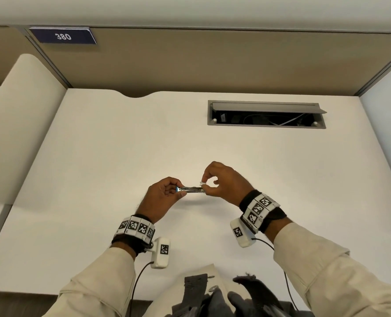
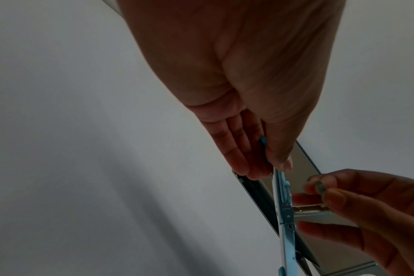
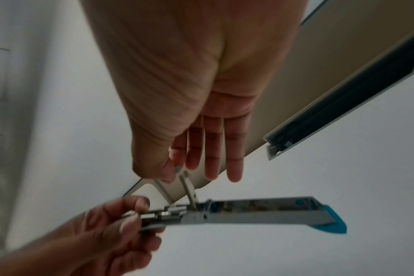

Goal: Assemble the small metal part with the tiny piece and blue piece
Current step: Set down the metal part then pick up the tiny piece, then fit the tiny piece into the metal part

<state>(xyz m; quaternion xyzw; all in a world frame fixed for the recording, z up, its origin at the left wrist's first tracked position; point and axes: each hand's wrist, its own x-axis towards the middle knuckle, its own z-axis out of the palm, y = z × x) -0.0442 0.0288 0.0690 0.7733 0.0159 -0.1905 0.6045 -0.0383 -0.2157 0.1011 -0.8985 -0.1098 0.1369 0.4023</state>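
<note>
While your left hand (image 1: 162,197) grips the metal part (image 1: 192,189) by its blue piece (image 1: 178,189) at nine o'clock and your right hand (image 1: 222,181) pinches the tiny piece (image 1: 203,183) above its three o'clock end, over the desk (image 1: 121,145), any twist could jam or drop it.

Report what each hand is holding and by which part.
Left hand grips the metal part at its left end, by the blue piece. Right hand pinches the tiny piece over its right end.

The small metal part (image 1: 192,189) is shiny silver metal. The blue piece (image 3: 331,222) looks like smooth plastic. The tabletop (image 1: 121,145) is smooth, matt white.
</note>
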